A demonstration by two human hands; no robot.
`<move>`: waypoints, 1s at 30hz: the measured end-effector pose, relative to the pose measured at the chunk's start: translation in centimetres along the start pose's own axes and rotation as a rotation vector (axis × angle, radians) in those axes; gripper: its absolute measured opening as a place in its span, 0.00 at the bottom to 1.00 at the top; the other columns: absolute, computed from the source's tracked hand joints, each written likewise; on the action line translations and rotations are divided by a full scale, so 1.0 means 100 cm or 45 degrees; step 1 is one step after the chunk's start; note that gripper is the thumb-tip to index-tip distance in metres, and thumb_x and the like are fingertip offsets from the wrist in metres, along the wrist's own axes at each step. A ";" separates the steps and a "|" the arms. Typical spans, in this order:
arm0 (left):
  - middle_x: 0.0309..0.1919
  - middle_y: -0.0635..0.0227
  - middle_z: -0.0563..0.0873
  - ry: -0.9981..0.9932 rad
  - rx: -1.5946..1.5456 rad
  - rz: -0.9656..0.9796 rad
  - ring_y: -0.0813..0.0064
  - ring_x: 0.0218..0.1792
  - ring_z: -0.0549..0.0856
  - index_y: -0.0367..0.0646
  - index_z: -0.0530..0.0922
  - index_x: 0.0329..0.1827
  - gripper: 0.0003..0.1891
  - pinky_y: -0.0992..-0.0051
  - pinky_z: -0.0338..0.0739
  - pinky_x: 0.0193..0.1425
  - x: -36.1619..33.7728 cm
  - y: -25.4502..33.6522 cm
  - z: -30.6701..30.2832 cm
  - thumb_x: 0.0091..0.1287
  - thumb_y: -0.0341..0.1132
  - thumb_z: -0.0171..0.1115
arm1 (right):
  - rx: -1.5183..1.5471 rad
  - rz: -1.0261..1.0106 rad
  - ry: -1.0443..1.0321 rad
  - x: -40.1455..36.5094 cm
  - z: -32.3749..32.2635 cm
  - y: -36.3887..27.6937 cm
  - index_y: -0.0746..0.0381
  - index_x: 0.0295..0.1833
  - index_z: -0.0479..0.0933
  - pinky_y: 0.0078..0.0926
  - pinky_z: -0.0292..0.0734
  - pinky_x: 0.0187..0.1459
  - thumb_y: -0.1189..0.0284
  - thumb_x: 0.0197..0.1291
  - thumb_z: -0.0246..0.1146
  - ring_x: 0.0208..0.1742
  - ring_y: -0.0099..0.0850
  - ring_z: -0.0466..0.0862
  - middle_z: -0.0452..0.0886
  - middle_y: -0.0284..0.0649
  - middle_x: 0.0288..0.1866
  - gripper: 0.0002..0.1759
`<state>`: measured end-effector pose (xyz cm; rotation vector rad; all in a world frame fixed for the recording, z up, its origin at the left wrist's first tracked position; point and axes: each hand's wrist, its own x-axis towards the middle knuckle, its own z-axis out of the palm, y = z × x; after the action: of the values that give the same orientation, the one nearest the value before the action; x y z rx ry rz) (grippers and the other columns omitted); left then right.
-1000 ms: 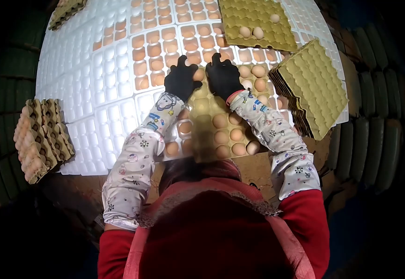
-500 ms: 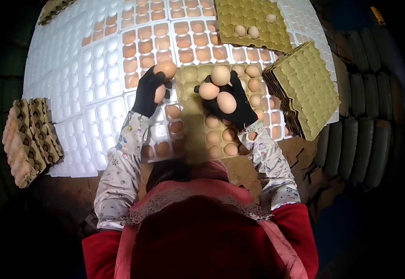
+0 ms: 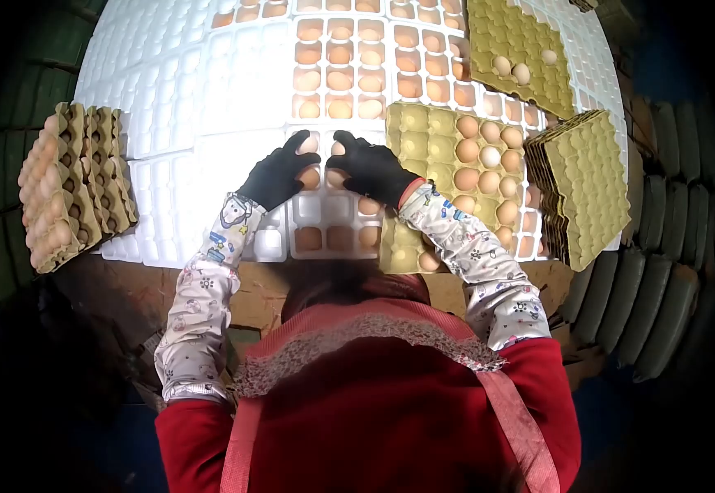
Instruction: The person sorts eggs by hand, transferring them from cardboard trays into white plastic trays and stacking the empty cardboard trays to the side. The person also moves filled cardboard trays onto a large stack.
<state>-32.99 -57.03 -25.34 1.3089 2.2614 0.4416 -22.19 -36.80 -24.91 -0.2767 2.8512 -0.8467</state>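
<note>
My left hand [image 3: 279, 174], in a black glove, is closed around two eggs [image 3: 309, 177] over a white plastic tray [image 3: 322, 209]. Right beside it, my right hand [image 3: 370, 170], gloved too, grips two eggs [image 3: 337, 178] over the same tray. Brown eggs [image 3: 309, 238] sit in the tray's near cells and below my right hand. Under my right forearm lies a cardboard egg tray [image 3: 423, 144], its right columns holding eggs and several of its left cups bare.
More white trays [image 3: 164, 197] spread left and behind, some filled with eggs. A stack of cardboard trays [image 3: 583, 189] leans at the right, below another cardboard tray with three eggs [image 3: 489, 41]. Egg-filled cardboard trays [image 3: 74, 189] stand tilted at the left edge.
My hands have come together over the white tray. The three eggs on my right hand are no longer there; each hand now holds two eggs at the cells. The view has shifted left.
</note>
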 end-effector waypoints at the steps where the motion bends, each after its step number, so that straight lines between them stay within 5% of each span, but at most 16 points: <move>1: 0.64 0.63 0.71 0.102 -0.154 -0.020 0.58 0.55 0.78 0.50 0.78 0.55 0.23 0.64 0.76 0.58 -0.004 0.000 0.003 0.53 0.30 0.69 | -0.004 0.004 -0.005 0.002 -0.001 0.002 0.55 0.43 0.78 0.41 0.79 0.44 0.70 0.53 0.64 0.47 0.43 0.80 0.70 0.46 0.61 0.10; 4: 0.58 0.61 0.76 0.383 -0.470 -0.058 0.58 0.52 0.80 0.45 0.79 0.51 0.19 0.66 0.76 0.56 -0.018 0.004 0.036 0.54 0.30 0.70 | 0.305 0.244 0.278 0.010 0.002 0.018 0.59 0.37 0.79 0.41 0.77 0.46 0.68 0.53 0.64 0.48 0.43 0.79 0.71 0.46 0.58 0.08; 6: 0.50 0.58 0.81 0.705 -0.527 -0.002 0.58 0.52 0.81 0.42 0.80 0.46 0.15 0.68 0.77 0.55 -0.028 0.012 0.066 0.57 0.31 0.70 | 0.058 0.081 0.411 0.015 0.010 0.035 0.61 0.35 0.79 0.39 0.77 0.45 0.68 0.53 0.63 0.47 0.43 0.79 0.75 0.45 0.52 0.08; 7: 0.48 0.58 0.81 0.741 -0.360 0.019 0.58 0.51 0.81 0.42 0.80 0.44 0.12 0.67 0.77 0.53 -0.031 0.015 0.082 0.58 0.29 0.68 | 0.002 0.050 0.463 0.015 0.011 0.036 0.61 0.34 0.79 0.39 0.77 0.44 0.68 0.53 0.63 0.46 0.42 0.79 0.77 0.44 0.49 0.07; 9: 0.45 0.59 0.81 0.491 -1.270 -0.416 0.59 0.49 0.81 0.42 0.80 0.42 0.09 0.65 0.76 0.52 -0.035 0.025 0.107 0.59 0.27 0.66 | 0.129 0.017 0.505 0.002 0.000 0.034 0.62 0.33 0.78 0.39 0.76 0.44 0.68 0.53 0.62 0.46 0.42 0.79 0.77 0.43 0.46 0.07; 10: 0.45 0.59 0.81 0.460 -1.280 -0.409 0.59 0.49 0.81 0.42 0.80 0.42 0.09 0.65 0.76 0.52 -0.037 0.029 0.108 0.59 0.27 0.66 | 0.254 -0.027 0.543 -0.010 -0.011 0.032 0.62 0.33 0.78 0.39 0.76 0.43 0.68 0.54 0.61 0.46 0.41 0.78 0.78 0.42 0.44 0.08; 12: 0.43 0.60 0.81 0.737 -0.337 0.121 0.58 0.47 0.80 0.42 0.80 0.42 0.09 0.62 0.76 0.51 -0.037 0.043 0.100 0.59 0.25 0.63 | 0.460 0.250 0.612 -0.057 -0.055 0.010 0.62 0.36 0.79 0.35 0.75 0.41 0.67 0.56 0.61 0.41 0.38 0.80 0.78 0.41 0.38 0.09; 15: 0.42 0.59 0.82 0.663 -0.552 0.266 0.56 0.48 0.79 0.42 0.81 0.43 0.10 0.62 0.74 0.53 -0.038 0.113 0.077 0.57 0.27 0.64 | 0.517 0.612 0.651 -0.149 -0.080 0.015 0.62 0.40 0.80 0.31 0.75 0.39 0.66 0.60 0.62 0.37 0.34 0.82 0.79 0.42 0.37 0.11; 19: 0.30 0.63 0.78 0.384 -0.136 0.714 0.62 0.31 0.79 0.45 0.77 0.34 0.08 0.64 0.73 0.35 -0.014 0.188 0.091 0.57 0.39 0.62 | 0.596 1.172 -0.052 -0.237 -0.078 -0.013 0.60 0.45 0.80 0.32 0.76 0.41 0.66 0.60 0.63 0.42 0.35 0.83 0.81 0.42 0.41 0.11; 23: 0.25 0.67 0.77 0.401 0.291 0.339 0.68 0.26 0.78 0.48 0.73 0.28 0.06 0.65 0.72 0.27 -0.004 0.210 0.172 0.56 0.38 0.59 | -0.569 0.645 0.094 -0.252 0.006 -0.029 0.57 0.44 0.74 0.36 0.76 0.41 0.70 0.51 0.64 0.41 0.37 0.79 0.75 0.39 0.36 0.13; 24: 0.23 0.69 0.75 0.465 0.399 0.301 0.70 0.24 0.78 0.49 0.73 0.28 0.04 0.66 0.71 0.25 -0.006 0.215 0.167 0.57 0.37 0.58 | -0.864 0.619 0.110 -0.244 0.017 -0.028 0.57 0.36 0.73 0.35 0.76 0.39 0.71 0.49 0.62 0.37 0.36 0.77 0.72 0.38 0.33 0.07; 27: 0.21 0.72 0.73 0.560 0.565 0.358 0.73 0.24 0.79 0.52 0.71 0.25 0.05 0.69 0.72 0.24 -0.014 0.226 0.142 0.56 0.36 0.57 | -0.796 0.604 0.126 -0.240 0.016 -0.023 0.57 0.34 0.75 0.35 0.75 0.38 0.72 0.50 0.60 0.38 0.36 0.77 0.72 0.37 0.33 0.04; 30: 0.28 0.64 0.77 0.249 0.288 0.396 0.66 0.29 0.79 0.45 0.73 0.33 0.05 0.68 0.72 0.26 -0.014 0.223 0.139 0.55 0.31 0.57 | -0.621 0.550 0.151 -0.243 0.004 -0.013 0.59 0.31 0.76 0.38 0.74 0.39 0.72 0.48 0.62 0.39 0.39 0.77 0.74 0.40 0.34 0.04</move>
<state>-8.73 -46.86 -25.35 1.8181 2.3238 0.4458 1.70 -32.72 -22.20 0.3419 3.0102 -0.0864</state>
